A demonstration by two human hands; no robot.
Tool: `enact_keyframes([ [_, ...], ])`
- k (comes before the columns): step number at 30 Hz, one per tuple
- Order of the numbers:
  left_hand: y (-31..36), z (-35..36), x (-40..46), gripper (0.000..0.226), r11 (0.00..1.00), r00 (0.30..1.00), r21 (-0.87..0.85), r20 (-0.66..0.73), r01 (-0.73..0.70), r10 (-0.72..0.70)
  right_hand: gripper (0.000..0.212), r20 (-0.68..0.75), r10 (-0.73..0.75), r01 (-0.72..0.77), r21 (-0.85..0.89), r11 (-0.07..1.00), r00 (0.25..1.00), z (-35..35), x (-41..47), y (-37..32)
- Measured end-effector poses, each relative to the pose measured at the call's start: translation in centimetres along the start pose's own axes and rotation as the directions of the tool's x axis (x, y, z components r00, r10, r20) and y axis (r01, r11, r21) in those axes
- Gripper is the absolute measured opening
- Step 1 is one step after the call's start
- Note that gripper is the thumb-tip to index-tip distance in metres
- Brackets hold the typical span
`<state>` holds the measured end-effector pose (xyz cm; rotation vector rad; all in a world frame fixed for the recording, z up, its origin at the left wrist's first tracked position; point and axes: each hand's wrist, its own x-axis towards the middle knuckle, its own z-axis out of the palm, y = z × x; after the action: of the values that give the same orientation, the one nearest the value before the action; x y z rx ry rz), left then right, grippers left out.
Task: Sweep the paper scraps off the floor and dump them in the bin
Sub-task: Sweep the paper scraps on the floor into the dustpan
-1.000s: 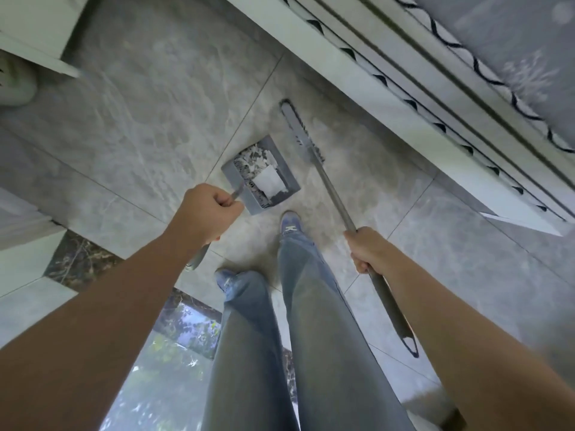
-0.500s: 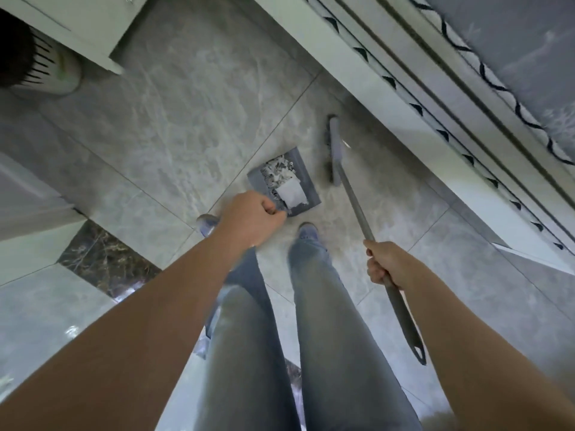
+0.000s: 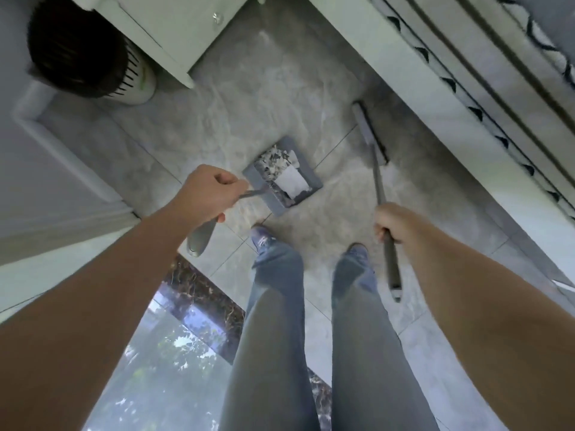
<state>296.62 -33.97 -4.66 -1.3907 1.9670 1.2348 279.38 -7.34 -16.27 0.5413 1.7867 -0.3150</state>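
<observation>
A grey dustpan (image 3: pixel 306 187) hangs above the grey tiled floor at centre, loaded with shredded paper scraps (image 3: pixel 274 161) and one larger white sheet (image 3: pixel 292 181). My left hand (image 3: pixel 208 194) grips its long grey handle. My right hand (image 3: pixel 392 223) grips the shaft of a grey broom (image 3: pixel 370 135), whose head points away toward the upper right. A white slatted bin with a dark lining (image 3: pixel 84 54) stands at the upper left, well away from the dustpan.
A pale cabinet with a small knob (image 3: pixel 174 32) stands beside the bin. A white bed frame with a grey patterned cover (image 3: pixel 466 73) runs along the right. A white door frame (image 3: pixel 62 144) lies at left. My jeans-clad legs and blue shoes (image 3: pixel 264 241) are below.
I have walked forward and the view has swung toward the bin, which now shows fully at upper left. The dustpan and broom travel with my hands, still held the same way.
</observation>
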Motion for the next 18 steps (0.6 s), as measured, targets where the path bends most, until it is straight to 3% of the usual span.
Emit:
enact_keyframes([
  [2, -1.8, -1.2, 1.3, 0.035, 1.000, 1.000, -0.013, -0.027, 0.010, -0.010, 0.026, 0.051, 0.018, -0.015, -0.045, 0.999, 0.999, 4.6, -1.4, -1.1],
  [5, -3.2, -3.0, 2.5, 0.028, 0.999, 0.995, -0.038, -0.099, 0.019, -0.023, 0.031, 0.136, 0.043, -0.047, 0.029, 0.998, 0.990, 8.8, -3.8, -2.1],
  [11, -4.7, -5.9, 3.6, 0.017, 0.993, 0.994, -0.117, -0.105, 0.027, -0.039, 0.037, 0.043, -0.012, 0.008, 0.086, 0.996, 0.999, 10.2, -6.5, -4.2],
  [15, -5.0, -6.0, 3.9, 0.033, 0.992, 0.996, -0.125, -0.077, 0.030, -0.040, 0.029, -0.054, 0.056, -0.059, -0.046, 0.997, 0.997, 11.3, -5.4, -8.2],
  [18, -4.1, -5.9, 4.2, 0.037, 0.986, 0.996, -0.162, -0.073, 0.029, -0.042, 0.036, -0.004, 0.081, -0.080, -0.226, 0.971, 0.997, 13.2, -5.4, -9.4],
])
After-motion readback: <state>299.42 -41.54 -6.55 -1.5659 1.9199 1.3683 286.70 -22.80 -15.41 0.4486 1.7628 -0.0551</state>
